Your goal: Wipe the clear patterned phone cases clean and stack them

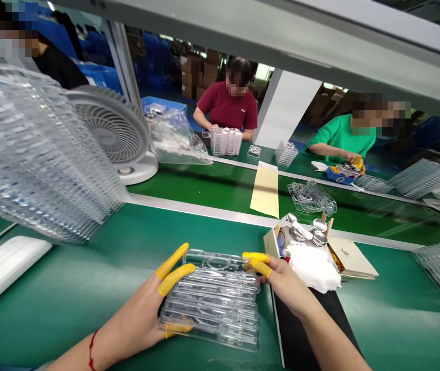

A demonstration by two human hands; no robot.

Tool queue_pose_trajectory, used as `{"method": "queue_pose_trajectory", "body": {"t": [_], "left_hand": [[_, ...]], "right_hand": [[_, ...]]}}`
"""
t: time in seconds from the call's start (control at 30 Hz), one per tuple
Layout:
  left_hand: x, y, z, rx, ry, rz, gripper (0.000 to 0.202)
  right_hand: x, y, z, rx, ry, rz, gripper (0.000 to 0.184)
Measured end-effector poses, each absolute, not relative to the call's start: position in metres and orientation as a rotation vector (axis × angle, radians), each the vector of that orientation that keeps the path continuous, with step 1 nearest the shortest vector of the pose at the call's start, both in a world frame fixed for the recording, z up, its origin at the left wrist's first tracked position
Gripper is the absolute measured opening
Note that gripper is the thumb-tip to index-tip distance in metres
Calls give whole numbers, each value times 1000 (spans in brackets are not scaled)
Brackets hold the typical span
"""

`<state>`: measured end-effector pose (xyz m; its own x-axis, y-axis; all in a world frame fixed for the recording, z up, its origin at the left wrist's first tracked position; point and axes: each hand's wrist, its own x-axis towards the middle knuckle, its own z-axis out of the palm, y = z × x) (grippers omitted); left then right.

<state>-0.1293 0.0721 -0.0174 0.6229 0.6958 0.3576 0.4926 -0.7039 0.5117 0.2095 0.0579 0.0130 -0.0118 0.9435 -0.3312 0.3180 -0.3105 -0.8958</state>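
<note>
Both of my hands grip a stack of clear plastic phone cases (214, 304) above the green workbench belt (68, 268). My left hand (138, 319) holds its left side, and my right hand (281, 278) pinches its upper right corner. Several fingers wear yellow finger cots. Just beyond my right hand, a white cloth (312, 265) lies against an open box (276, 242) holding round metal parts (319, 232). A much taller stack of clear cases (37, 154), blurred, fills the left of the view, apart from my hands.
A white fan (113, 131) stands beyond the tall stack. Across the belt, a person in a red shirt (227, 105) and a person in a green shirt (339, 136) handle clear cases. A cream sheet (265, 190) and further stacks lie between us. A grey shelf (243, 36) runs overhead.
</note>
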Motion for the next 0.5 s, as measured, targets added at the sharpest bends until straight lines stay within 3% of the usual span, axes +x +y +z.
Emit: {"method": "queue_pose_trajectory", "body": {"t": [0.27,0.5], "left_hand": [[-128,71,-21,2500,971,732,78],[-130,74,-21,2454,965,757,79]], "right_hand": [[206,74,-1,-1766,-1499,1031,36],[203,87,49,-1633,-1556,418,42]]}}
